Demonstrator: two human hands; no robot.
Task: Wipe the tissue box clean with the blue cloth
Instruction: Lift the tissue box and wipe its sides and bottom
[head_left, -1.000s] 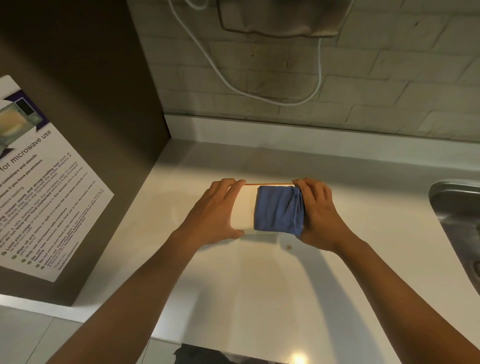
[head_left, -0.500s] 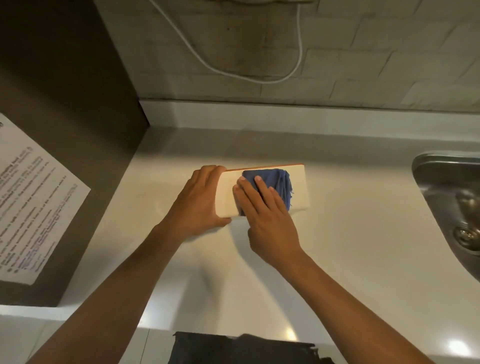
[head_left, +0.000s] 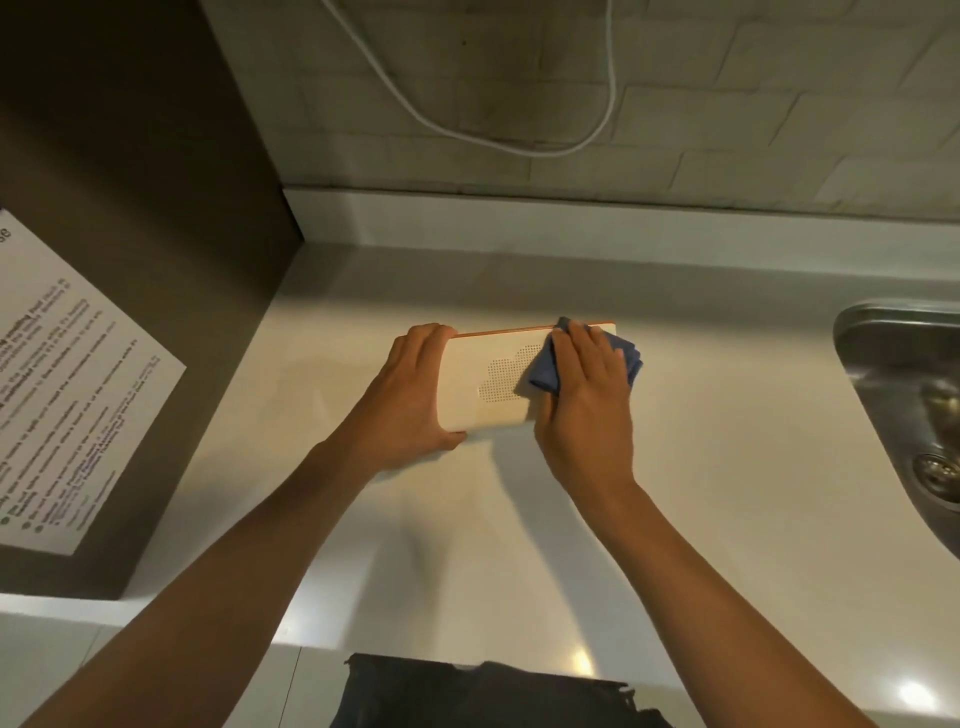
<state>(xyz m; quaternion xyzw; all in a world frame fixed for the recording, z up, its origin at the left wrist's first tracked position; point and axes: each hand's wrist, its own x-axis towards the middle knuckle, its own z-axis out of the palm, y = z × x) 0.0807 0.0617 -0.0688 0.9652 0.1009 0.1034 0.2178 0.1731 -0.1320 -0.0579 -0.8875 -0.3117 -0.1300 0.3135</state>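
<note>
The right hand (head_left: 587, 395) lies flat, fingers spread and pointing away from the body, pressing the crumpled blue cloth (head_left: 540, 371) onto the upward face of the cream, rounded-corner tissue box (head_left: 485, 384). It is not clenched; the palm pins the cloth rather than gripping it, and folds of blue stick out past the fingers on both sides, left over the dotted cloud pattern and right over the box's end.

The left hand (head_left: 415, 400) is wrapped around the opposite, left end of the box, fingers curled over the far edge and thumb along the near edge, clamping it in place.

The box rests on the pale counter (head_left: 363, 519), roughly midway between the dark side panel at the counter's left edge and the steel sink (head_left: 904, 415) at its right, and nearer the back upstand than the front edge. Its long axis runs left to right, parallel to the back edge, with a thin orange rim (head_left: 498, 331) showing along the far side.

That axis is what the next stroke likely depends on: the right hand sits at the right end, so the uncovered surface stretches leftward toward the holding hand. A wipe would probably travel along the length, leftward, stopping short of the left fingers, which cover an end that cannot be reached unless the hold shifts.
</note>
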